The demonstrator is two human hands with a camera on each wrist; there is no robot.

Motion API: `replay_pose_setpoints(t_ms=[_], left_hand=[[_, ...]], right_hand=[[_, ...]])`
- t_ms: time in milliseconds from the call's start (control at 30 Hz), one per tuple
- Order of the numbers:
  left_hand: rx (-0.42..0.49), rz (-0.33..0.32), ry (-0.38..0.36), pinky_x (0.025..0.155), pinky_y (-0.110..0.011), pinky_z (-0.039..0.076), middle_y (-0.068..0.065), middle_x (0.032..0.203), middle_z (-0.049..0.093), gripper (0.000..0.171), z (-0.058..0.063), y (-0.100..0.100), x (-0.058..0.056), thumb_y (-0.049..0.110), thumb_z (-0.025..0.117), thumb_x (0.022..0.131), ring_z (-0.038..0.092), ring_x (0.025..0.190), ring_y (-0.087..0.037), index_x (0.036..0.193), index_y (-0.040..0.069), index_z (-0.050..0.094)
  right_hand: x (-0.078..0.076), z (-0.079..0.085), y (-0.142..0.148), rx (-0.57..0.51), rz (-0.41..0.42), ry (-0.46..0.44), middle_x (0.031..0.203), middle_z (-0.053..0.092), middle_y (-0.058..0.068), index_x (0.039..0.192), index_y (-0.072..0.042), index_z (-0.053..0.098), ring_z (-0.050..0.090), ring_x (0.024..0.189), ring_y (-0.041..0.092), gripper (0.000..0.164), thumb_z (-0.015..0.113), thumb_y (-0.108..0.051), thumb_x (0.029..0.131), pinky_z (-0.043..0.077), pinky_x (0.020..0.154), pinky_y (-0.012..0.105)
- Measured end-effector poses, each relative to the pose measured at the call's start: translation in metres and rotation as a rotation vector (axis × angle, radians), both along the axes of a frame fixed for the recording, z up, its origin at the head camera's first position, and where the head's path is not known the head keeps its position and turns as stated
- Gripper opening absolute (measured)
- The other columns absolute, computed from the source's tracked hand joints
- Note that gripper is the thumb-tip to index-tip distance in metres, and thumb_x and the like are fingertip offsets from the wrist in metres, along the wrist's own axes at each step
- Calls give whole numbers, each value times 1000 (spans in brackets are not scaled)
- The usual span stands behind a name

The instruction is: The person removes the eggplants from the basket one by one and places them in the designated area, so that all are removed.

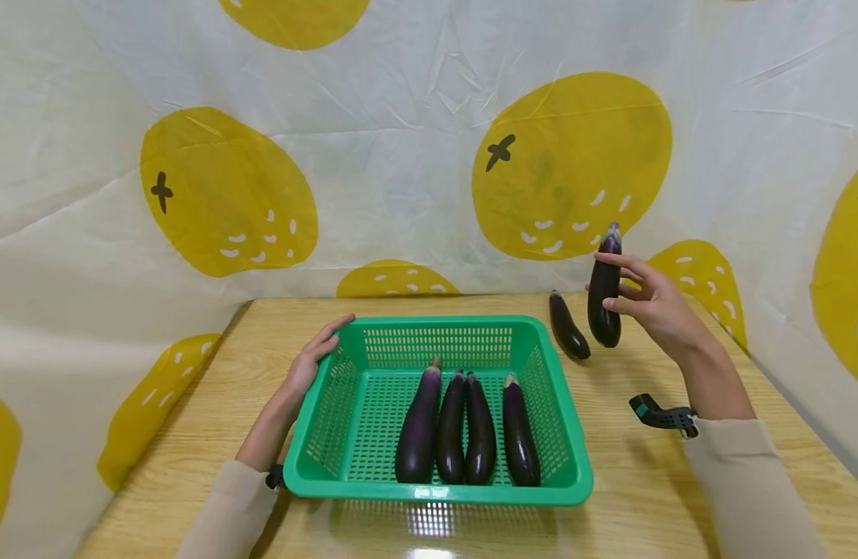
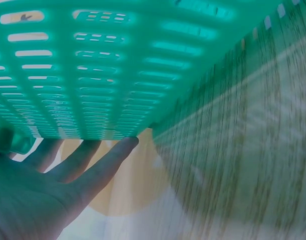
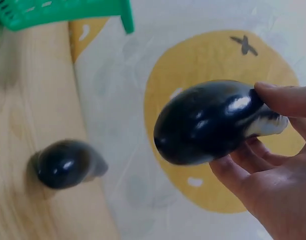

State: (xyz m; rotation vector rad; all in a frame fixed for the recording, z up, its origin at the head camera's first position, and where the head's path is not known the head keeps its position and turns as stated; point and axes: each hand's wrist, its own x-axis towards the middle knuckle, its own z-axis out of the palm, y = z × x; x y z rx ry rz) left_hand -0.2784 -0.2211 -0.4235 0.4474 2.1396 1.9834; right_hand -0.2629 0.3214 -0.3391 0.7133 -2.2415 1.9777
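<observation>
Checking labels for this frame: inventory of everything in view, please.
Basket: 1, green, on the table
Eggplants in basket: 4, dark purple, toward its near side
Loose eggplant: 1, dark purple, on the table right of the basket
Held eggplant: 1, dark purple, in the right hand
Table: 1, light wood, under the basket
Sheeting: white with yellow fruit print, behind
Wrist straps: 2, mostly black, at the wrists
Sleeves: 2, beige, forearms
Hands: 2, left hand at the basket's left rim, right gripping

An eggplant [image 3: 203, 127] is being gripped by the right hand [image 3: 280, 177] before a patterned cloth [image 3: 123, 90]; a second eggplant [image 3: 65, 164] is being supported by a wooden table [image 3: 18, 210]; a green basket [image 3: 68, 10] is being partly shown.
</observation>
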Motion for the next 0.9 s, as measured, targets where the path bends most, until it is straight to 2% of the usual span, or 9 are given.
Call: replay_pose_setpoints(t_ms=[133,233,333,467,700,800,900], left_hand=[[11,-8,-3,106,-16,37,-8,173,22,52,1,0,0,27,28,114,23,156,-32,165,16,28],[20,-13,-7,105,-15,38,-8,173,21,52,1,0,1,27,27,115,23,156,-32,165,16,27],[25,-16,-8,105,-15,38,-8,173,21,52,1,0,1,27,27,115,23,156,-32,165,16,27],[26,-21,-6,105,-15,39,-8,173,21,52,0,0,0,27,26,115,23,156,-32,165,16,26],[29,-14,-8,105,-14,38,-8,173,21,52,-1,1,-2,25,26,114,24,155,-31,165,16,27],[29,-12,-7,104,-14,38,-7,173,21,52,-1,1,-3,24,26,114,25,153,-29,165,16,27],[26,-6,2,104,-13,38,-7,173,21,51,0,1,-3,23,27,114,26,153,-28,165,15,29]], right_hand=[[-6,-9,8,-16,-8,-29,163,23,18,157,-12,44,67,116,6,61,54,10,101,55,90,18],[-10,-17,13,16,-24,-44,169,7,25,158,-14,43,64,115,3,60,53,8,102,55,89,17],[-15,-25,17,30,-50,-66,170,1,27,157,-15,43,63,115,1,59,51,7,103,56,87,18],[-20,-38,23,20,-78,-99,167,1,31,157,-16,44,65,114,1,59,50,8,103,57,85,20],[-26,-55,32,141,-181,-126,171,5,27,159,-20,41,56,114,-1,62,53,4,103,53,83,18],[-28,-60,33,113,-190,-136,168,13,25,159,-18,41,61,111,0,62,53,5,103,52,79,19],[-31,-66,34,50,-187,-150,158,27,21,158,-15,42,67,107,1,61,53,7,102,53,78,20]])
